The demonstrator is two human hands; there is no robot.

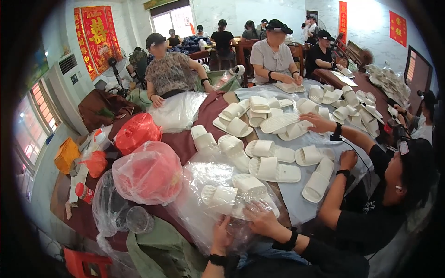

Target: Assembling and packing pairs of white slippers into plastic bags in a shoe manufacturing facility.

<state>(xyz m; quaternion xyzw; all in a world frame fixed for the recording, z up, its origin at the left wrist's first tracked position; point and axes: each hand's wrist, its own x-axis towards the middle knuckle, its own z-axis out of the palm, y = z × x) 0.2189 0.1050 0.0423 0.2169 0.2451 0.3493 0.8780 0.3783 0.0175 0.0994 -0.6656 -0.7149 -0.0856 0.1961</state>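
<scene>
A pair of white slippers lies near the front edge, with clear film around it: one slipper [219, 197] at left and another slipper [250, 184] at right. Film from a clear plastic bag [197, 204] spreads out to their left. My left hand [221, 235] has its fingers closed at the near edge of the bag, below the left slipper. At the heel ends, my right hand [263, 221] curls its fingers over the right slipper; its thumb is hidden. Loose white slippers [274, 169] lie just beyond.
A red bag in clear film [148, 173] and a clear plastic cup [140, 220] stand at left. Stacked clear bags [178, 111] lie at the far side. On my right, a co-worker's hand [317, 124] holds a slipper. More people sit across the table.
</scene>
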